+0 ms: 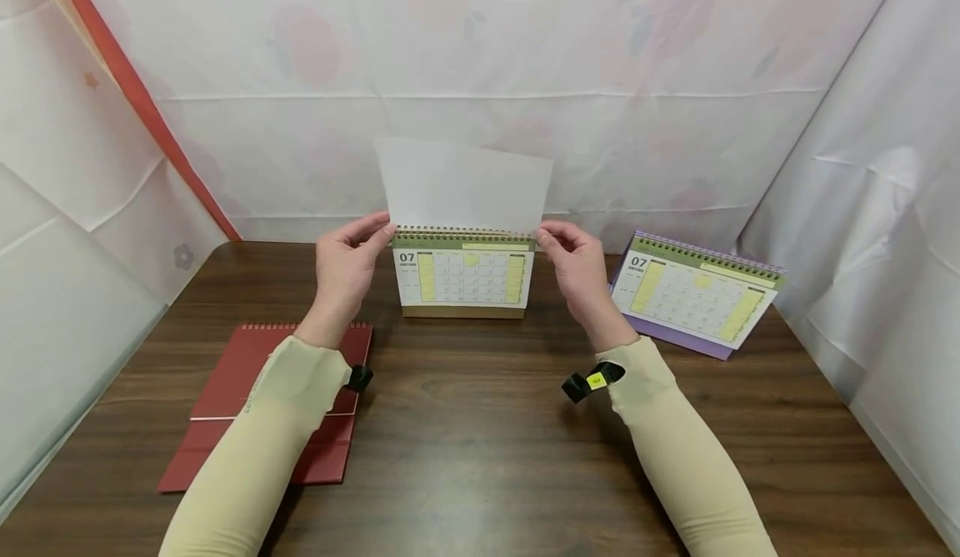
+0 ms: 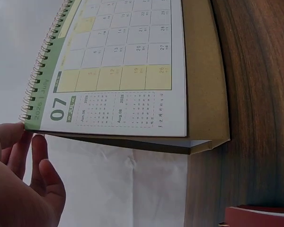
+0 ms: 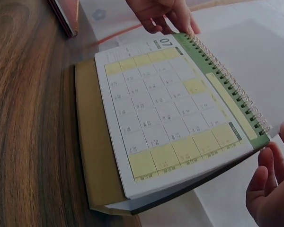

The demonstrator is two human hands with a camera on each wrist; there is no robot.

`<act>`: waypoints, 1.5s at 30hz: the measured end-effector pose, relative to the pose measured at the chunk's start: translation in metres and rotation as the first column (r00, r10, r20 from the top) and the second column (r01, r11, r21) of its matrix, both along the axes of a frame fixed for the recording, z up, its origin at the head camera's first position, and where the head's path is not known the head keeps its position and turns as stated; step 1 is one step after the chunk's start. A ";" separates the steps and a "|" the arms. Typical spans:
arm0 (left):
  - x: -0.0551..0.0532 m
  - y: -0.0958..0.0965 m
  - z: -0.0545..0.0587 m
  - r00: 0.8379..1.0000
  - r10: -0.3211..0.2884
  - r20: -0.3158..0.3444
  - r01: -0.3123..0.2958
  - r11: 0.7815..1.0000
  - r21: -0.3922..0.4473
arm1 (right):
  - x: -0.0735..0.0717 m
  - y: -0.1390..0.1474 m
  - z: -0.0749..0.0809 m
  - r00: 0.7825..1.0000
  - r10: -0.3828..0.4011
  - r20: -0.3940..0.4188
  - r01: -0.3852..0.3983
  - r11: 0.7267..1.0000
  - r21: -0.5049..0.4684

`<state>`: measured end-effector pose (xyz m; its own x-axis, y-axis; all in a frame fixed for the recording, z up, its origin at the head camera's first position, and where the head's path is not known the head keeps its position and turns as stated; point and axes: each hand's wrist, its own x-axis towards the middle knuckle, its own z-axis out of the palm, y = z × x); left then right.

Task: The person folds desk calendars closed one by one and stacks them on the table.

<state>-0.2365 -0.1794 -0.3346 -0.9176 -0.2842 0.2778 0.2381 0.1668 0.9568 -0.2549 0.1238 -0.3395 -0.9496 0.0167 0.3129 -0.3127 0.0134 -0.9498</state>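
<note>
A spiral-bound desk calendar [image 1: 472,278] on a brown card stand faces me, its page marked 07 with a green top band and yellow columns. White sheets [image 1: 465,182] stand up behind its wire binding. My left hand [image 1: 348,261] pinches the calendar's top left corner; in the left wrist view its thumb and fingers [image 2: 12,135] meet at the binding's end. At the top right corner, my right hand [image 1: 573,265] pinches the edge between thumb and fingers, seen close in the right wrist view.
A second calendar [image 1: 693,298] on a purple stand, also showing 07, stands angled at the right. On the left a dark red calendar [image 1: 300,373] lies on the wooden table [image 1: 457,432], partly under my left forearm. White patterned cloth [image 1: 480,57] hangs behind.
</note>
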 end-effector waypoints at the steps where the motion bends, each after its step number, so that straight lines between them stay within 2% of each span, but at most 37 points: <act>1: 0.001 -0.001 0.000 1.000 0.000 0.004 0.000 1.000 -0.002 | -0.001 0.000 -0.001 1.000 0.009 0.002 -0.009 1.000 0.010; 8: 0.003 -0.005 -0.003 1.000 -0.018 0.006 0.018 1.000 0.011 | -0.005 0.006 -0.003 0.997 0.075 0.008 -0.075 0.996 0.050; 14: 0.002 -0.008 -0.005 1.000 -0.031 -0.002 0.031 0.999 0.012 | -0.007 0.013 -0.004 0.977 0.213 0.030 -0.211 0.976 -0.059; 18: 0.000 -0.009 -0.007 0.998 -0.052 -0.026 0.053 0.998 0.026 | -0.007 0.015 -0.004 0.967 0.253 0.020 -0.250 0.962 -0.108; 21: 0.000 -0.010 -0.007 0.995 -0.092 -0.032 0.094 0.992 0.081 | -0.007 0.014 -0.004 0.972 0.236 0.013 -0.234 0.968 -0.090; 23: 0.000 -0.012 -0.008 0.992 -0.127 -0.015 0.128 0.983 0.128 | -0.007 0.013 -0.005 0.978 0.208 0.022 -0.207 0.977 -0.055; 25: 0.000 -0.013 -0.007 0.989 -0.151 0.008 0.148 0.980 0.136 | -0.008 0.012 -0.006 0.984 0.177 0.032 -0.176 0.984 -0.015; 31: 0.000 -0.018 -0.008 0.983 -0.168 0.077 0.165 0.985 0.042 | -0.008 0.011 -0.008 0.991 0.129 0.039 -0.131 0.990 0.054; 36: 0.000 -0.019 -0.007 0.975 -0.184 0.122 0.181 0.983 0.030 | -0.008 0.010 -0.008 0.994 0.105 0.029 -0.107 0.990 0.087; 40: 0.000 -0.016 -0.007 0.974 -0.199 0.110 0.197 0.980 0.031 | -0.008 0.010 -0.010 0.997 0.074 -0.007 -0.072 0.986 0.151; 45: -0.004 -0.013 -0.013 0.978 -0.178 0.109 0.185 0.981 -0.065 | -0.008 0.010 -0.011 0.997 0.029 -0.074 -0.008 0.966 0.259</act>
